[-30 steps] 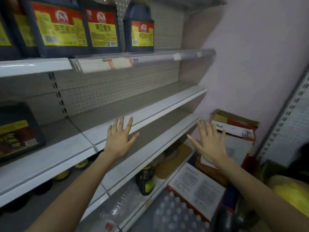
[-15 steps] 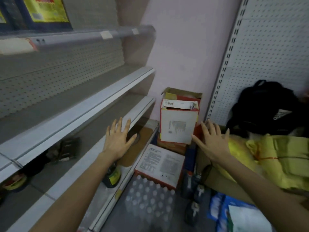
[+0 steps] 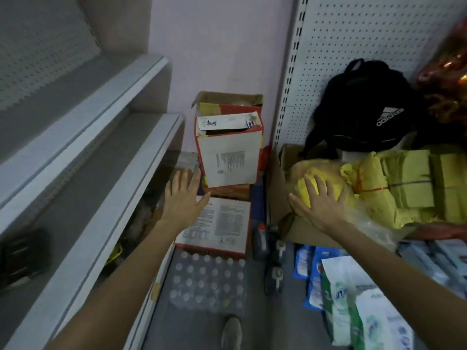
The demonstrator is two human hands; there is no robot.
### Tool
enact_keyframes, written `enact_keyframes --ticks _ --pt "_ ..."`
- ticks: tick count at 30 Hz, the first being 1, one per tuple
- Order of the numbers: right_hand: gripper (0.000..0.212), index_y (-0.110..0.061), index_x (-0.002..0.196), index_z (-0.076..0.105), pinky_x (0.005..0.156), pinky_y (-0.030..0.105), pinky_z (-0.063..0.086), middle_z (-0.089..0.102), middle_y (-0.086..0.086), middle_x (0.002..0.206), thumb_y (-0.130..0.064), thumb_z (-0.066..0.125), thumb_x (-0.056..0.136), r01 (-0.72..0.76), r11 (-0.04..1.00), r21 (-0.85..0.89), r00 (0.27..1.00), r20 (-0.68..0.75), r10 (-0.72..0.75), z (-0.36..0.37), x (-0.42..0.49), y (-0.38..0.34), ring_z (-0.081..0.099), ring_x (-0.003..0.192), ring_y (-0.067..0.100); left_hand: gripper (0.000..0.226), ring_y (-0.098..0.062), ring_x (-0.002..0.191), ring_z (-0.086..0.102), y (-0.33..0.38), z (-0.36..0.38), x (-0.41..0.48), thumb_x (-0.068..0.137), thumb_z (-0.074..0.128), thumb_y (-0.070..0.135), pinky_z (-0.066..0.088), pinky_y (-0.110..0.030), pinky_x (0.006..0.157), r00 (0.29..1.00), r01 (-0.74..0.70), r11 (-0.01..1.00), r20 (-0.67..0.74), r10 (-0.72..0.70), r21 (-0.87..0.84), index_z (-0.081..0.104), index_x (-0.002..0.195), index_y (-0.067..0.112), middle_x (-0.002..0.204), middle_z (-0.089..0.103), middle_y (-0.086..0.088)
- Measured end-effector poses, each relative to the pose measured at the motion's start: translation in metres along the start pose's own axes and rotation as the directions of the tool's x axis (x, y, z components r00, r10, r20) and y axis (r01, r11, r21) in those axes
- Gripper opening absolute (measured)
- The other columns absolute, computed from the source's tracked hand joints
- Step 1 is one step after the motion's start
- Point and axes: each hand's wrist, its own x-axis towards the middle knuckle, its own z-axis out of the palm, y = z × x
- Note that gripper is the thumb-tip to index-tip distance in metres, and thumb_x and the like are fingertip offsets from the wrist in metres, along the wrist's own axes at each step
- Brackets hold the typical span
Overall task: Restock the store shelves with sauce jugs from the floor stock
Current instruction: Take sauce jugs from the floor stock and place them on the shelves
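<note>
Single head-worn view, wide-angle, looking forward and steeply down an aisle floor. Shelves (image 3: 106, 152) run along frame left, pegboard (image 3: 366, 46) upper right, stacked boxes (image 3: 228, 157) centre, a shoe (image 3: 231, 332) at the bottom edge.

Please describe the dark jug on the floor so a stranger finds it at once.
Find the white pegboard panel on the right; below it sits a cardboard box of yellow bags. The dark jug stands on the floor between that box and the red-edged carton. Unlike the pale-capped bottles beside it, its cap is red.
</note>
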Motion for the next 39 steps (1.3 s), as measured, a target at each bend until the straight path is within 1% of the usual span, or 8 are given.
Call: enact_keyframes --ticks 3,6,11,16,21,26,34,39 --pt "0.079 -0.025 0.153 0.010 0.113 0.063 0.004 0.004 0.003 0.161 -0.070 0.018 0.089 -0.067 0.996 0.056 0.995 0.084 0.062 0.020 0.017 -0.007 0.003 0.147 0.029 0.070 -0.034 0.147 0.001 -0.006 0.023 0.031 0.096 0.022 0.058 0.003 -0.052 0.116 0.996 -0.023 1.000 0.090 0.025 -0.019 0.002 0.154 0.023 0.161 0.002 -0.012" --pt "0.076 -0.025 0.153 0.010 0.113 0.062 0.005 0.008 0.004 0.161 -0.068 0.020 0.091 -0.116 0.992 0.046 0.985 0.136 0.108 0.043 0.031 -0.008 0.006 0.147 0.029 0.075 -0.044 0.138 0.031 -0.011 0.043 0.056 0.094 0.018 0.063 0.026 -0.061 0.107 0.986 -0.090 0.996 0.139 0.087 0.015 0.027 0.150 0.013 0.151 0.031 -0.022" --pt "0.072 -0.020 0.151 0.018 0.112 0.055 0.018 0.027 0.008 0.152 -0.062 0.026 0.094 -0.144 0.989 0.017 0.972 0.191 0.138 0.090 0.040 -0.003 0.026 0.140 0.030 0.063 -0.048 0.122 0.050 -0.006 0.081 0.085 0.091 0.050 0.043 0.042 -0.062 0.093 0.974 -0.153 0.988 0.165 0.152 -0.006 0.046 0.139 0.003 0.137 0.049 -0.028" --pt "0.069 -0.012 0.142 0.039 0.103 0.052 0.034 0.044 0.013 0.139 -0.061 0.035 0.093 -0.179 0.981 0.079 0.959 0.235 0.156 0.153 0.040 0.012 0.042 0.126 0.034 0.072 -0.030 0.148 -0.002 -0.005 0.158 0.102 0.098 0.032 0.052 0.002 -0.048 0.118 0.931 -0.108 0.988 0.336 0.140 -0.113 -0.004 0.153 0.021 0.161 -0.002 -0.010" --pt "0.086 -0.010 0.134 0.051 0.098 0.050 0.038 0.054 0.014 0.130 -0.072 0.024 0.081 -0.291 0.948 0.129 0.910 0.342 0.233 0.234 0.039 0.027 0.051 0.120 0.036 0.071 -0.033 0.147 0.006 0.010 0.224 0.111 0.098 0.029 0.054 0.008 -0.051 0.117 0.902 -0.155 0.980 0.388 0.191 -0.121 0.008 0.153 0.015 0.160 0.009 -0.014" --pt "0.069 -0.013 0.144 0.033 0.103 0.046 0.033 0.042 0.011 0.140 -0.059 0.037 0.093 -0.360 0.929 0.088 0.813 0.518 0.266 0.319 0.043 0.040 0.041 0.130 0.032 0.075 -0.033 0.147 0.007 0.019 0.302 0.109 0.093 0.023 0.059 0.008 -0.049 0.117 0.865 -0.148 0.984 0.470 0.178 -0.099 0.006 0.153 0.017 0.159 0.010 -0.014" --pt "0.065 -0.014 0.137 0.040 0.101 0.046 0.034 0.043 0.013 0.139 -0.062 0.040 0.092 -0.565 0.815 0.126 0.702 0.593 0.395 0.452 0.059 0.040 0.043 0.128 0.034 0.071 -0.031 0.147 0.007 0.030 0.423 0.114 0.097 0.032 0.052 0.008 -0.047 0.118 0.822 0.056 0.965 0.561 0.100 -0.254 0.000 0.153 0.022 0.161 0.007 -0.009" --pt "0.070 -0.011 0.133 0.039 0.099 0.047 0.037 0.042 0.013 0.136 -0.065 0.043 0.088 -0.674 0.725 0.141 0.635 0.613 0.470 0.532 0.061 0.033 0.045 0.125 0.035 0.092 -0.031 0.146 0.013 0.046 0.493 0.117 0.078 0.004 0.073 0.014 -0.046 0.116 0.779 -0.168 0.967 0.575 0.250 -0.193 0.004 0.153 0.021 0.160 0.013 -0.010"
